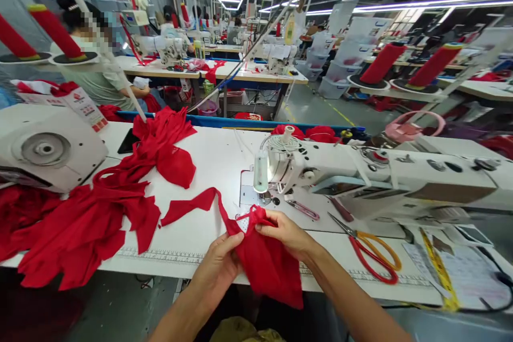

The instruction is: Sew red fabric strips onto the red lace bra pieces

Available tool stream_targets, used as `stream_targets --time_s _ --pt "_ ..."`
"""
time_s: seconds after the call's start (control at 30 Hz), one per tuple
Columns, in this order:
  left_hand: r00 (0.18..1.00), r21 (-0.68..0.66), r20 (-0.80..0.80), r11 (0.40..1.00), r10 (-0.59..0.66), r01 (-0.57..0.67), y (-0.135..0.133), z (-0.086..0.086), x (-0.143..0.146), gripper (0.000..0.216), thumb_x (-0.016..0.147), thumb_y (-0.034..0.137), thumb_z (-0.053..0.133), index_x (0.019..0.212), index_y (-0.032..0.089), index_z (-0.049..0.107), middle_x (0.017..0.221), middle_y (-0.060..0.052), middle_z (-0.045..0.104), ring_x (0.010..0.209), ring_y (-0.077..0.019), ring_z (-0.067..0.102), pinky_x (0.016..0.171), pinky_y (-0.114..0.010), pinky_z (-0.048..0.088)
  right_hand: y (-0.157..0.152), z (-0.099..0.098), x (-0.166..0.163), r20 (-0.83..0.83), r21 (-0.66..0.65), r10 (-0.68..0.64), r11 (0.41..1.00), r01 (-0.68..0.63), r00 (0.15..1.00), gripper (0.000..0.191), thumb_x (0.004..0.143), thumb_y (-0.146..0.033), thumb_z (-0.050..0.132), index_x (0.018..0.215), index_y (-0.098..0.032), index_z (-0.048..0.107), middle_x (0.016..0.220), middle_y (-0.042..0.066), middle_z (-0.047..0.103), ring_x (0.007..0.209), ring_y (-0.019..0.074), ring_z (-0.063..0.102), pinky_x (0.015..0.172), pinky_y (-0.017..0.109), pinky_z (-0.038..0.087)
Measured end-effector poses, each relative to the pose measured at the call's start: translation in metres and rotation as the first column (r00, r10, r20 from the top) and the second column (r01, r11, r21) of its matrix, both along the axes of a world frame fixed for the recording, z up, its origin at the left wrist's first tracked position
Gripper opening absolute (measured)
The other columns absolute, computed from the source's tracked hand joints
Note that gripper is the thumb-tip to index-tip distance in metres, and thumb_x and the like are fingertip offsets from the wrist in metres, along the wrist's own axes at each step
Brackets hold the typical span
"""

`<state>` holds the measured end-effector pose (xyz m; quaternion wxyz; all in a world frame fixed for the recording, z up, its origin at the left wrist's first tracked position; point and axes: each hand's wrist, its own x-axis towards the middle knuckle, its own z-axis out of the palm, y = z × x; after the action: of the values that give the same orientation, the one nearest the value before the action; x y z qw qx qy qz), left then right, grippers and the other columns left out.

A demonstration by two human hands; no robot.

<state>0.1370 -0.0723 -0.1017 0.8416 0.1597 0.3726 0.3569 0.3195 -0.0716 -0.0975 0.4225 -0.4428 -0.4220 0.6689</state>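
Note:
A red fabric piece (270, 264) hangs over the table's front edge between my two hands. My left hand (220, 262) pinches its left side, thumb on top. With thumb and fingers closed, my right hand (286, 232) grips the gathered upper right part. A small white dotted patch (243, 223) shows between them, and a red strip (192, 207) trails off to the left on the tabletop. Just beyond my hands stands the white sewing machine (320, 171), its needle area (263, 197) close to the fabric's top.
Red cut pieces (88, 224) are heaped on the left, near another machine head (48, 144). Right of my hands lie scissors (372, 256), tweezers (303, 210) and a yellow tape measure (438, 272) on papers. Red thread cones (382, 64) stand behind. A co-worker (86, 59) sits at far left.

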Motion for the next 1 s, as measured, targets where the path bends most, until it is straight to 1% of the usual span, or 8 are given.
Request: stream_targets --time_s 0.07,0.13,0.23,0.3,0.37,0.57,0.73,1.0 --pt "0.996 -0.010 -0.032 0.996 -0.088 0.088 0.006 -0.001 0.005 0.028 0.076 0.028 0.081 0.099 0.013 0.075 0.102 -0.011 0.076 0.084 -0.0201 0.071 0.078 -0.030 0.056 -0.002 -0.001 0.007 0.011 0.025 -0.007 1.000 0.006 1.000 0.037 0.078 -0.047 0.080 0.102 -0.020 0.071 0.101 0.003 0.072 0.100 0.0227 0.065 0.094 0.036 0.047" --pt "0.992 0.020 -0.067 0.993 -0.111 0.113 0.011 -0.002 0.010 0.030 0.075 0.030 0.083 0.100 0.015 0.075 0.100 -0.010 0.076 0.081 -0.0180 0.070 0.076 -0.029 0.056 -0.003 -0.001 0.013 0.058 0.044 -0.043 0.998 0.041 0.997 0.038 0.080 -0.049 0.077 0.103 -0.020 0.070 0.101 0.003 0.072 0.099 0.0224 0.065 0.092 0.035 0.048" --pt "0.993 0.142 -0.110 0.988 -0.045 0.060 0.014 -0.005 0.016 0.032 0.075 0.034 0.084 0.100 0.017 0.075 0.103 -0.009 0.076 0.086 -0.0177 0.070 0.078 -0.027 0.055 -0.003 0.001 0.019 0.118 0.056 -0.084 0.995 0.078 0.989 0.037 0.082 -0.052 0.074 0.099 -0.020 0.071 0.099 0.002 0.073 0.095 0.0219 0.066 0.086 0.033 0.049" --pt "0.992 0.208 -0.130 0.978 0.000 0.027 0.013 -0.007 0.020 0.032 0.075 0.037 0.083 0.099 0.016 0.075 0.105 -0.009 0.076 0.090 -0.0189 0.069 0.080 -0.028 0.055 -0.002 0.001 0.022 0.128 0.022 -0.078 0.997 0.076 0.989 0.037 0.080 -0.052 0.076 0.093 -0.018 0.071 0.093 0.002 0.073 0.089 0.0212 0.066 0.080 0.032 0.050" --pt "0.990 0.231 -0.139 0.973 0.013 0.020 0.013 -0.010 0.022 0.033 0.076 0.038 0.083 0.099 0.016 0.076 0.104 -0.009 0.076 0.092 -0.0197 0.069 0.082 -0.028 0.055 -0.002 0.001 0.023 0.124 -0.008 -0.083 0.996 0.084 0.989 0.038 0.075 -0.052 0.080 0.089 -0.017 0.072 0.089 0.002 0.073 0.085 0.0211 0.067 0.078 0.031 0.050" --pt "0.997 0.140 -0.071 0.990 0.004 0.006 0.016 -0.012 0.025 0.034 0.071 0.036 0.087 0.095 0.016 0.076 0.098 -0.007 0.077 0.094 -0.0195 0.069 0.086 -0.027 0.054 0.003 -0.004 0.023 0.113 0.005 -0.109 0.994 0.110 0.988 0.043 0.074 -0.053 0.080 0.098 -0.017 0.073 0.096 0.004 0.075 0.096 0.0247 0.068 0.087 0.035 0.051" --pt "1.000 0.051 -0.005 0.999 0.011 -0.011 0.020 -0.011 0.027 0.031 0.074 0.029 0.086 0.099 0.017 0.073 0.100 -0.006 0.077 0.093 -0.0176 0.070 0.089 -0.028 0.054 0.007 -0.007 0.022 0.124 0.037 -0.117 0.993 0.113 0.985 0.043 0.075 -0.055 0.078 0.096 -0.018 0.072 0.097 0.005 0.075 0.098 0.0277 0.068 0.090 0.040 0.051" --pt "0.999 0.013 0.036 1.000 0.018 -0.019 0.023 -0.016 0.025 0.034 0.078 0.024 0.083 0.108 0.017 0.070 0.104 -0.006 0.076 0.094 -0.0180 0.071 0.091 -0.029 0.054 0.008 -0.006 0.023 0.104 0.010 -0.119 0.993 0.118 0.987 0.047 0.073 -0.056 0.080 0.099 -0.017 0.073 0.097 0.006 0.075 0.099 0.0282 0.069 0.092 0.042 0.051"
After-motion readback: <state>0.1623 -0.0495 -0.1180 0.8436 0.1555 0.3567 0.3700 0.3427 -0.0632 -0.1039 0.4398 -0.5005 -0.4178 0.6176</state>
